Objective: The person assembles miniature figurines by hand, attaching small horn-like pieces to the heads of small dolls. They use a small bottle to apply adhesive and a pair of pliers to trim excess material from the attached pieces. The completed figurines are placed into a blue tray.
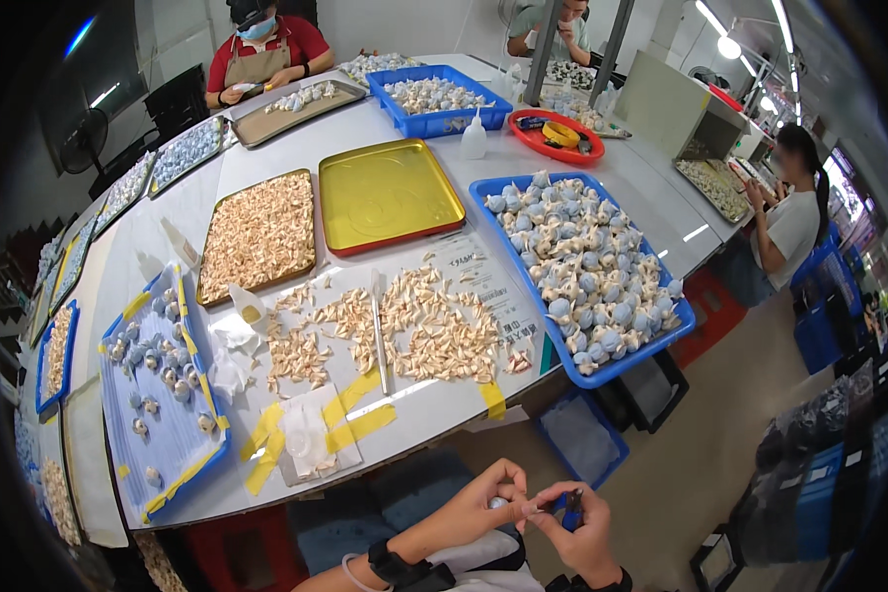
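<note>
Both hands pinched shut; left hand [483, 505] grips a small bead [499, 503]; right hand [574, 525] a dark tool [572, 501].

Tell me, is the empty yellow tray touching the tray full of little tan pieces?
Apart. The head view shows a strip of white table between the empty yellow tray and the tray of tan pieces beside it.

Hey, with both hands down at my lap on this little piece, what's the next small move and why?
Probably bring the dark tool in the right hand onto the small pale piece pinched by the left hand: the two nearly meet, away from the table.
</note>
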`<action>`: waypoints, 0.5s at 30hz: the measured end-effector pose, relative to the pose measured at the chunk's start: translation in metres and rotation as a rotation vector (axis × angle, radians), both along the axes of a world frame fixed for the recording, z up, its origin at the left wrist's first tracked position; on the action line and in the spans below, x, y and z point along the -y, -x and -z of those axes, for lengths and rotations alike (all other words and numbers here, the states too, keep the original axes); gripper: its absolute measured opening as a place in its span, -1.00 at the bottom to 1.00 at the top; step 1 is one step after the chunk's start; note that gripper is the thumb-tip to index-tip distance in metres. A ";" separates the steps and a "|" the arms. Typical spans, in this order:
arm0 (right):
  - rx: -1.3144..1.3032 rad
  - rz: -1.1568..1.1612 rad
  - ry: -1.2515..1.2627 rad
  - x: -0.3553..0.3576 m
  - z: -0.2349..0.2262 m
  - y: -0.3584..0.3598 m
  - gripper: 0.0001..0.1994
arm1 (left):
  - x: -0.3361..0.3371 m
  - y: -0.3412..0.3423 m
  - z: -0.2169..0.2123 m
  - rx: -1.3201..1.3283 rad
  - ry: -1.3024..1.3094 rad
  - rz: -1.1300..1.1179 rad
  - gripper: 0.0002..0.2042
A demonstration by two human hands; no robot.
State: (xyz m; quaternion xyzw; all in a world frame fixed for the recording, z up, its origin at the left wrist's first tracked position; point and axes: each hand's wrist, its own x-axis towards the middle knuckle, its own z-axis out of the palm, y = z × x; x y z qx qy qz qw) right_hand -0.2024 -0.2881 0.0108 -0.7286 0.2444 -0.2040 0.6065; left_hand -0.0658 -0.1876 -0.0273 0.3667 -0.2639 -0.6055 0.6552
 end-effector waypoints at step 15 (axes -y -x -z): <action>0.046 0.224 0.296 0.244 -0.123 -0.103 -0.91 | -0.068 -0.049 0.042 0.680 -0.636 0.386 -0.52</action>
